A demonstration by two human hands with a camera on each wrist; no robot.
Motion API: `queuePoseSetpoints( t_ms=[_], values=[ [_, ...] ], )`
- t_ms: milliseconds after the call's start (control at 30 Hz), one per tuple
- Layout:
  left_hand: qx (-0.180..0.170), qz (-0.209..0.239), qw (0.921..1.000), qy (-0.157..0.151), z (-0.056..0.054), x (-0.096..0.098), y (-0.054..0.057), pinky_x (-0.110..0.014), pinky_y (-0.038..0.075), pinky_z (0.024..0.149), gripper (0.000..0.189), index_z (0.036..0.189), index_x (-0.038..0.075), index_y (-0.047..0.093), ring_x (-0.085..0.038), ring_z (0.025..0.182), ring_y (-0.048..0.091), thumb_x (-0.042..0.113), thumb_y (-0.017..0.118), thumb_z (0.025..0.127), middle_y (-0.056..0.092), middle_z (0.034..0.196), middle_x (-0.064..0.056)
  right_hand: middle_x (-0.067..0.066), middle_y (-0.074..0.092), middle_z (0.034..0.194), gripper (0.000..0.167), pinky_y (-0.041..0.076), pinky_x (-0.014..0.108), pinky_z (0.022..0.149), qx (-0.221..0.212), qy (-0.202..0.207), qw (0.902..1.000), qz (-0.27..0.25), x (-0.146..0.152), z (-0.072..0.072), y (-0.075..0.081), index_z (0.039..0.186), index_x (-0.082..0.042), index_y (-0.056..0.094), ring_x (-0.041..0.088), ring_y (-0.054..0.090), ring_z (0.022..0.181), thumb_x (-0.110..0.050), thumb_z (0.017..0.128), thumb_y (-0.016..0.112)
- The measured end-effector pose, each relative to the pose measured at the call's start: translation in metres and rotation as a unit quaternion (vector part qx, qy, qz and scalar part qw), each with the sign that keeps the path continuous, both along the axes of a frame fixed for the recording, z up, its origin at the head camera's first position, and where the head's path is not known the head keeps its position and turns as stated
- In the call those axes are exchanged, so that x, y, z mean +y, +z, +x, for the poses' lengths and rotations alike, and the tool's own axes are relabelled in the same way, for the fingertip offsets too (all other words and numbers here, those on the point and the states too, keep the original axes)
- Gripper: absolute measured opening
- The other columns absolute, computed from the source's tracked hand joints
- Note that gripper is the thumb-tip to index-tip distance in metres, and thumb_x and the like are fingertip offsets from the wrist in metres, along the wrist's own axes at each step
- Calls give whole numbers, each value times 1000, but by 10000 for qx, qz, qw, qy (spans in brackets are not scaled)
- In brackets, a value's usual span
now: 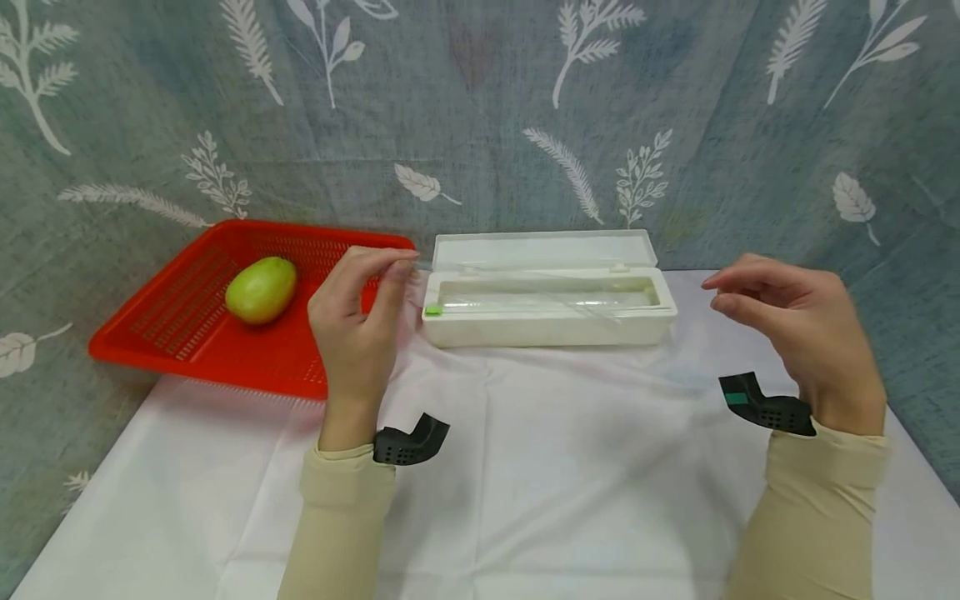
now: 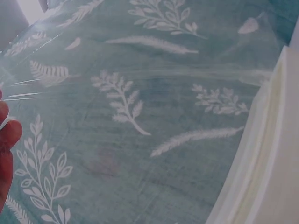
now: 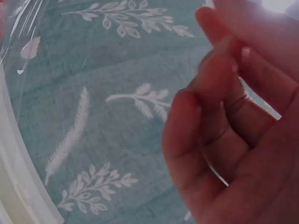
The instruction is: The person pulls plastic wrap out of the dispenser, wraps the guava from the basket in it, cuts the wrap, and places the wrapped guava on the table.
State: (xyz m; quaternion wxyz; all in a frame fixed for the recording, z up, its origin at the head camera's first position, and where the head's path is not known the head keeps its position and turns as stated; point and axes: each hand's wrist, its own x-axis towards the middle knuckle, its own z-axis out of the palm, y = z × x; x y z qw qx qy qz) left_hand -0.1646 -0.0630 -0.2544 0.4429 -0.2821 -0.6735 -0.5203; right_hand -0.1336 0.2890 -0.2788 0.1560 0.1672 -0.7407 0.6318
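Observation:
My left hand (image 1: 360,308) pinches clear plastic wrap between thumb and index finger, raised beside the white wrap dispenser (image 1: 555,332). The thin plastic wrap (image 2: 187,73) spreads across the left wrist view, with creases by the left fingertips (image 2: 11,133). The dispenser's lid (image 1: 543,249) is up, and a clear roll lies inside. Right of the dispenser, my right hand (image 1: 795,312) is raised with thumb and index finger close together. Plastic wrap shows at the upper left of the right wrist view; whether the right fingers (image 3: 180,126) hold its edge is unclear.
A red basket (image 1: 161,333) stands at the left, holding a yellow-green oval fruit (image 1: 261,291). White cloth (image 1: 555,467) covers the table. Behind it hangs a grey-green curtain (image 1: 480,158) with white leaf prints. A small green piece (image 1: 433,310) marks the dispenser's left end.

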Motion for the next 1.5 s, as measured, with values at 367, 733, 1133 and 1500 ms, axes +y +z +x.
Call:
queuePoseSetpoints(
  t_ms=[367,733,1133,1500],
  values=[
    [-36,16,10000,-54,1,-1,0,-28,45,72,9,85,-11,63,-18,74,57,-2,61,81,62,80,-16,-3,61,96,22,47,28,73,-1366,500,9468,2871,-26,-17,-4,103,-24,61,12,57,85,-35,84,60],
    [-173,67,9998,-115,0,-6,-5,-28,45,73,8,86,-9,64,-18,76,57,-3,61,81,62,80,-15,4,66,93,37,48,36,63,-2818,2383,8803,2980,-81,-73,-89,106,-11,62,20,61,83,-41,91,46],
    [-4,106,9997,-207,-1,-7,-1,-29,46,72,7,85,-8,65,-18,74,57,-4,61,80,62,78,-13,12,61,103,41,47,35,55,-2862,3015,9053,877,-110,-96,-145,125,-5,47,30,58,88,-28,91,50],
    [-117,4,9999,-102,1,-7,1,-28,46,72,7,85,-10,63,-18,75,57,-8,60,80,61,78,-17,12,57,79,39,41,27,53,-2975,2892,9099,33,-111,-92,-145,99,14,53,22,50,69,-24,90,53]
  ],
)
